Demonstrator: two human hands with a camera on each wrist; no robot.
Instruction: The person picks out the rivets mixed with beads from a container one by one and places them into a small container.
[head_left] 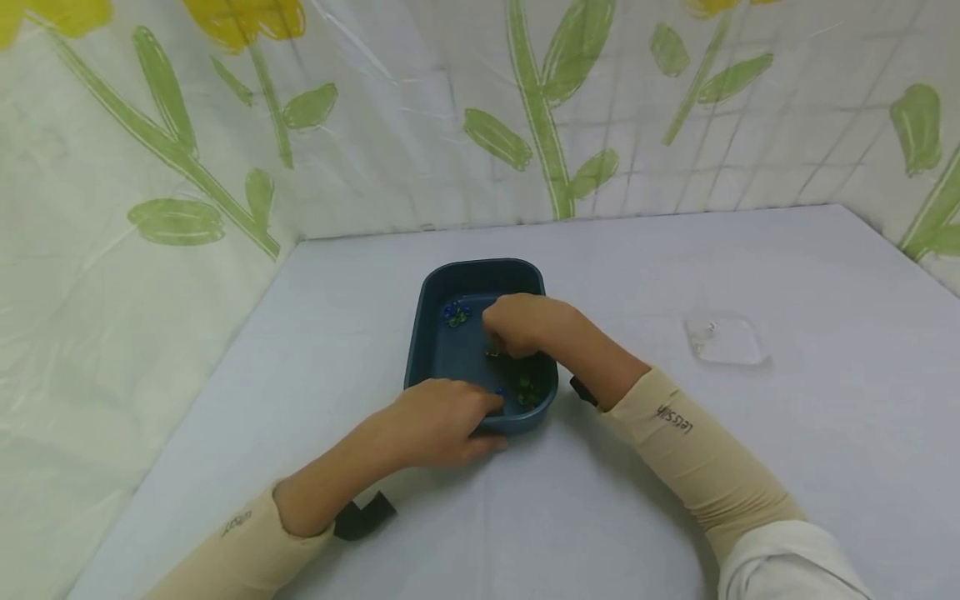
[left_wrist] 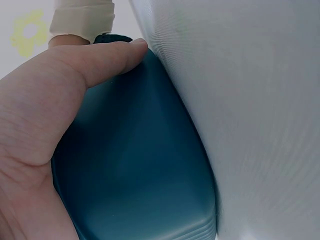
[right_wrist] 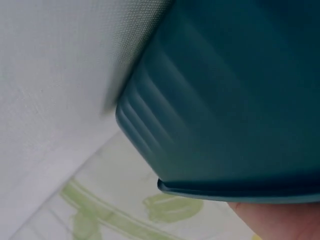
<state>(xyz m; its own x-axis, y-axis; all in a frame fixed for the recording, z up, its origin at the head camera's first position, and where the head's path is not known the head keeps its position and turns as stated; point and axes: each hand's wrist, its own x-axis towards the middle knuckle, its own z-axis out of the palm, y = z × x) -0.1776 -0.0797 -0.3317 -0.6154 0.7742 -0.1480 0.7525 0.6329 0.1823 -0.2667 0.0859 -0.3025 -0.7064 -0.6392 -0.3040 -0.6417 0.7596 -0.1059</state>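
A dark blue plastic bin (head_left: 480, 268) with rounded corners stands on the table. My left hand (head_left: 438, 421) holds its near left wall, thumb along the outside and fingers over the rim. In the left wrist view, the thumb (left_wrist: 115, 62) lies across the bin's outer wall (left_wrist: 135, 150). My right hand (head_left: 528, 325) reaches over the right rim, fingers bent down inside; I cannot tell whether they pinch anything. A small pile of shiny blue and green beads (head_left: 457, 314) lies at the far left inside. More green pieces (head_left: 527, 387) lie in the shaded near right corner.
A shallow clear plastic tray (head_left: 731, 342) sits on the table to the right, with small clear bits at its left side. The pale tabletop (head_left: 337, 317) ends at a white sheet (head_left: 390, 150) with painted flowers. Black wrist straps (head_left: 363, 517) hang beneath the forearms.
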